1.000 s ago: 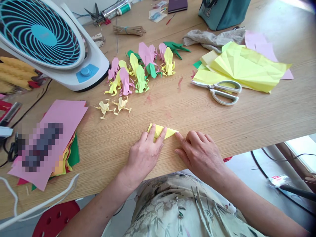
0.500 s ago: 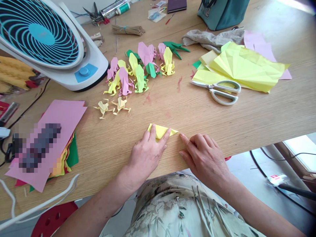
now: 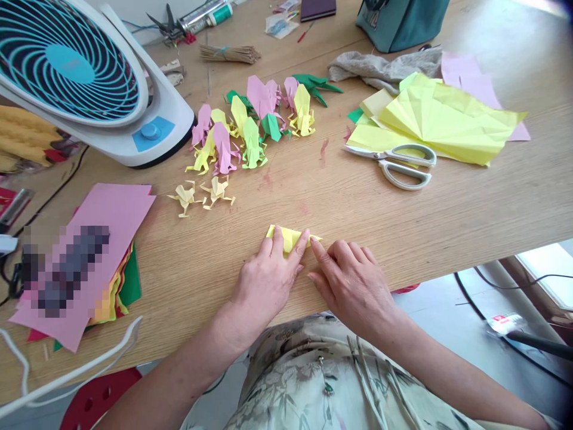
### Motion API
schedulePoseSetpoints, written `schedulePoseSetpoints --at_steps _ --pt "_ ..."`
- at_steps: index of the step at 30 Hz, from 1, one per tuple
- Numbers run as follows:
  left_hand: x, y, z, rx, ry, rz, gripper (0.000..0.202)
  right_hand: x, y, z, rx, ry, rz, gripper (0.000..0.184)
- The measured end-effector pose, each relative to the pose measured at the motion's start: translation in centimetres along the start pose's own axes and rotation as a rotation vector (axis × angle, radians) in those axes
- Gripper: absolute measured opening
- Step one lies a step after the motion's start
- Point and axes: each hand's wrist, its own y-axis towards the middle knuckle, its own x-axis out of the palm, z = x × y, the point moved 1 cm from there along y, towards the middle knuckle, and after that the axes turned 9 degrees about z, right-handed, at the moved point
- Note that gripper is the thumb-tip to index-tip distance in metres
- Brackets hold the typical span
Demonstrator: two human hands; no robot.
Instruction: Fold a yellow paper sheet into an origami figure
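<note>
A small folded piece of yellow paper (image 3: 290, 237) lies on the table in front of me, its narrow point toward the right. My left hand (image 3: 271, 275) presses it flat with two fingers spread apart on top; the palm hides its lower part. On the paper's right tip rests the index finger of my right hand (image 3: 349, 275). That hand's thumb stands apart below, and its other fingers are curled. Beyond my hands are two small cream origami frogs (image 3: 218, 191) and a group of pink, yellow and green folded paper figures (image 3: 250, 137).
Scissors (image 3: 405, 161) lie beside crumpled yellow paper (image 3: 447, 122) at the right. A fan (image 3: 152, 128) stands at the left, above a stack of coloured paper (image 3: 120, 200). Farther back are a grey cloth (image 3: 380, 67), a teal bag (image 3: 405, 24) and a bundle of sticks (image 3: 230, 54).
My right hand has moved left, and its index finger now lies on the paper's right tip instead of just beyond it. My left hand keeps its place on the paper.
</note>
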Motion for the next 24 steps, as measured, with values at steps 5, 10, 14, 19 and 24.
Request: schedulePoseSetpoints --at_steps 5,10,14,19,24 --pt "0.0 0.0 0.1 -0.033 -0.027 0.001 0.06 0.2 0.2 -0.2 0.011 -0.013 0.004 0.05" --pt "0.3 -0.4 -0.2 -0.031 -0.046 0.074 0.051 0.3 0.0 -0.2 0.031 -0.024 0.009 0.05" --pt "0.5 -0.4 -0.8 -0.014 -0.066 0.121 0.046 0.2 0.2 -0.5 0.024 -0.026 0.011 0.047" --pt "0.8 -0.3 -1.3 -0.002 -0.099 0.135 0.046 0.2 1.3 -1.6 0.062 -0.01 -0.051 0.05" --pt "0.9 -0.4 -1.2 -0.015 -0.11 0.125 0.049 0.7 2.0 -2.4 0.15 -0.054 -0.065 0.051"
